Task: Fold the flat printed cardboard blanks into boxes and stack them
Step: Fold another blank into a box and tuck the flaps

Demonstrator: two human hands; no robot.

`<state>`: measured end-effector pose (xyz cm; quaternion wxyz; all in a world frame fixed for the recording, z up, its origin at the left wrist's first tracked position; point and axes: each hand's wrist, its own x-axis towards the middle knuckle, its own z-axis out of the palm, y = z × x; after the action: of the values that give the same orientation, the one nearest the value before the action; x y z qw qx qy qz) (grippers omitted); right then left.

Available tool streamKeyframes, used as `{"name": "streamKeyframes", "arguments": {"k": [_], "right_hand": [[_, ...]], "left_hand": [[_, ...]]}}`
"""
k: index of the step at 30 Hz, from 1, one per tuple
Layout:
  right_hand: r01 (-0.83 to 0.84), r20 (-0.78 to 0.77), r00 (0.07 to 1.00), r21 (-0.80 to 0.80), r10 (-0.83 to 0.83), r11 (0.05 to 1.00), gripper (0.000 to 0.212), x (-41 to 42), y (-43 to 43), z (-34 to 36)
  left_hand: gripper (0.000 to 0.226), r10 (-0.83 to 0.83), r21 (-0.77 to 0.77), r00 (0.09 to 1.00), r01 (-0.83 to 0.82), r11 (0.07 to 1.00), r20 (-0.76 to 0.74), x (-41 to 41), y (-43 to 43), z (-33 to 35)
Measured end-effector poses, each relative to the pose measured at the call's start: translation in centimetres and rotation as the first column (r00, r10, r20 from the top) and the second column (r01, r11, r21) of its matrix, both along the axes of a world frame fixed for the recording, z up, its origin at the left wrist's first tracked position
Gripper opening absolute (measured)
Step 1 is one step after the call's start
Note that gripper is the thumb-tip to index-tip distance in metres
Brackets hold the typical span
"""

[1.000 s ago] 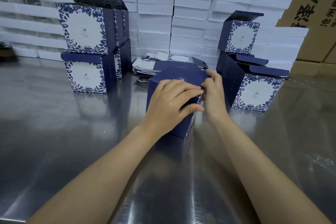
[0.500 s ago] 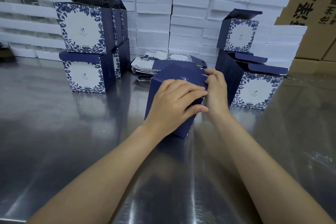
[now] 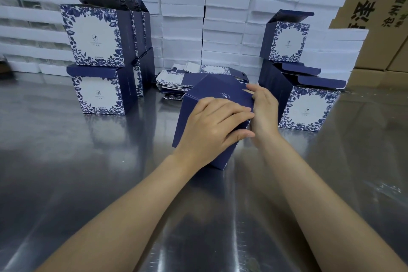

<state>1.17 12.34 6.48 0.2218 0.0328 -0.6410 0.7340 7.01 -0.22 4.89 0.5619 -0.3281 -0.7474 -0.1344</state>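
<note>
- Here, mid-frame, a navy box [image 3: 209, 95] stands tilted on the steel table [image 3: 66, 172].
- The left hand [image 3: 212, 126] grasps it, fingers curled over the top face and thumb on the near side.
- The right hand [image 3: 263, 110] touches the box's top right edge; whether its fingers clench there is hidden.
- Flat blanks [image 3: 174, 83] lie piled just behind the box.
- Folded boxes form a left stack [image 3: 97, 51] at upper left and a right stack [image 3: 306, 110] at centre right.

Hidden: we are losing part of the right hand [image 3: 263, 112] behind the dark box [image 3: 198, 115] | Cut off: carton [image 3: 375, 6] lettering is running off the right edge
</note>
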Motion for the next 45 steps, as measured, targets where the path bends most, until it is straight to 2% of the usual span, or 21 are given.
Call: {"name": "streamKeyframes", "arguments": {"k": [2, 4, 9, 12, 15, 17, 18, 19, 24, 26, 27, 30, 33, 35, 37, 39, 40, 42, 45], "right_hand": [[-0.037, 0.021, 0.999, 0.037, 0.036, 0.999, 0.030, -0.1, 0.2, -0.1], [-0.120, 0.078, 0.990, -0.008, 0.120, 0.993, 0.031, -0.1, 0.3, 0.1], [-0.261, 0.166, 0.950, -0.039, 0.264, 0.965, 0.029, 0.1, -0.4, 0.1], [-0.328, 0.146, 0.933, -0.033, 0.330, 0.944, 0.004, 0.6, -0.6, 0.4], [-0.367, 0.135, 0.926, 0.123, 0.351, 0.922, 0.019, 1.1, -0.5, 0.3], [-0.417, 0.116, 0.909, 0.213, 0.401, 0.883, 0.066, 1.1, -0.1, 0.0], [-0.438, 0.124, 0.899, 0.235, 0.420, 0.868, 0.083, 1.3, 0.1, 0.0], [-0.449, 0.126, 0.893, 0.254, 0.431, 0.856, 0.090, 1.5, 0.2, 0.1], [-0.466, 0.134, 0.885, 0.228, 0.446, 0.855, 0.083, 1.7, -0.2, 1.0], [-0.529, 0.114, 0.848, 0.220, 0.518, 0.819, 0.076, 2.0, -0.5, 0.8], [-0.550, 0.099, 0.832, 0.280, 0.546, 0.787, 0.073, 2.2, -0.7, 0.6], [-0.502, 0.045, 0.832, 0.487, 0.553, 0.715, 0.060, 2.5, -1.4, -0.7], [-0.451, 0.000, 0.867, 0.426, 0.499, 0.784, 0.044, 2.1, -0.9, -0.8], [-0.407, -0.034, 0.891, 0.385, 0.453, 0.828, 0.039, 1.4, 0.0, -0.5], [-0.343, -0.086, 0.916, 0.333, 0.391, 0.878, 0.031, 0.7, 0.9, -0.4], [-0.239, -0.163, 0.941, 0.292, 0.295, 0.926, 0.038, -0.1, 1.9, -0.7], [-0.188, -0.186, 0.951, 0.292, 0.248, 0.938, 0.044, -0.4, 2.3, -1.0], [-0.083, -0.212, 0.965, 0.301, 0.152, 0.950, 0.048, -0.7, 2.7, -1.5], [0.031, -0.314, 0.948, 0.266, 0.056, 0.964, 0.034, -0.1, 1.7, -1.7]], "left_hand": [[0.032, -0.002, 0.017, 1.000, 0.002, 1.000, 0.006, -0.1, -0.1, -0.1], [0.033, -0.002, 0.053, 0.999, 0.000, 0.999, 0.032, -0.1, -0.5, -0.3], [0.034, -0.046, 0.175, 0.979, 0.011, 0.985, 0.200, -0.3, -1.2, -0.8], [0.036, -0.096, 0.226, 0.967, 0.042, 0.973, 0.234, -0.3, -1.0, -0.9], [0.045, -0.141, 0.288, 0.957, 0.065, 0.956, 0.253, -0.4, -0.8, -1.2], [0.048, -0.150, 0.314, 0.952, 0.061, 0.947, 0.266, -0.4, -0.7, -1.3], [0.047, -0.140, 0.310, 0.954, 0.053, 0.949, 0.265, -0.4, -0.6, -1.3], [0.046, -0.130, 0.302, 0.956, 0.047, 0.952, 0.262, -0.3, -0.6, -1.3], [0.043, -0.121, 0.330, 0.953, 0.023, 0.944, 0.280, -0.3, -0.3, -1.3], [0.044, -0.098, 0.353, 0.952, -0.010, 0.936, 0.289, -0.5, -0.2, -1.1], [0.048, -0.068, 0.351, 0.954, -0.041, 0.935, 0.292, -0.6, -0.1, -1.1], [0.061, 0.024, 0.308, 0.950, -0.125, 0.943, 0.312, -0.7, -0.6, -0.9], [0.061, 0.115, 0.241, 0.954, -0.185, 0.953, 0.278, -0.6, -2.2, -0.8], [0.055, 0.153, 0.267, 0.959, -0.216, 0.939, 0.237, -0.6, -3.1, -0.2], [0.040, 0.080, 0.383, 0.963, -0.178, 0.907, 0.258, -0.6, -3.7, 0.5], [0.037, -0.076, 0.465, 0.934, -0.103, 0.879, 0.350, -0.6, -3.9, 1.0], [0.037, -0.109, 0.456, 0.912, -0.092, 0.885, 0.396, -0.6, -3.9, 1.0], [0.029, -0.052, 0.367, 0.898, -0.125, 0.922, 0.436, -0.8, -3.9, 0.6], [0.022, 0.061, 0.300, 0.914, -0.194, 0.934, 0.401, -1.0, -3.8, 0.3]]}}
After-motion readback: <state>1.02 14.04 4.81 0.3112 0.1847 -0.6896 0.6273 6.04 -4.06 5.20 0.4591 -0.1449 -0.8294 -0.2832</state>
